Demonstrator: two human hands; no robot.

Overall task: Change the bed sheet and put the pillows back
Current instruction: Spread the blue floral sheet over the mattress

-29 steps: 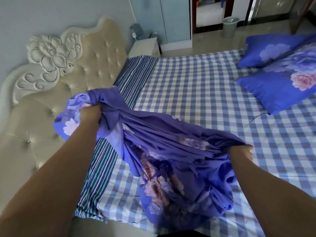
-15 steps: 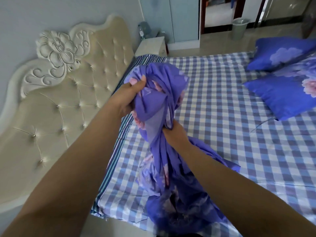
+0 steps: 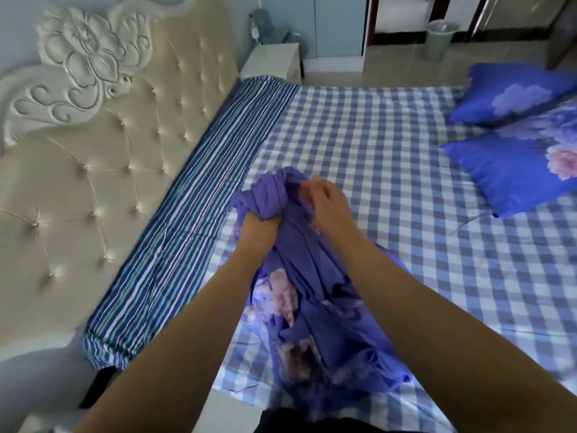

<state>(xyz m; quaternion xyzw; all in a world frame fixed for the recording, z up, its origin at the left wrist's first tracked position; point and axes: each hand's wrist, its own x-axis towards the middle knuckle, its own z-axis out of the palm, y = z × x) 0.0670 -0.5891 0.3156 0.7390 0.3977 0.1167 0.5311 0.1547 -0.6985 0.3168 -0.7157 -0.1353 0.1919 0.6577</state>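
Observation:
A bunched purple floral sheet (image 3: 312,310) hangs from both hands over the near edge of the bed. My left hand (image 3: 259,225) is clenched on its gathered top. My right hand (image 3: 327,204) pinches the same bundle just to the right, the two hands nearly touching. The bed carries a blue-and-white checked sheet (image 3: 390,170), with a striped layer (image 3: 199,214) showing along the headboard side. Two blue floral pillows (image 3: 512,92) (image 3: 524,164) lie at the far right of the bed.
A cream tufted headboard (image 3: 103,145) with a carved flower runs along the left. A white nightstand (image 3: 271,62) stands beyond it. A grey waste bin (image 3: 440,39) sits on the tiled floor near a doorway.
Both hands have drawn together and dropped lower, gathering the purple sheet into a tighter bundle. A second ago they held it stretched wide apart.

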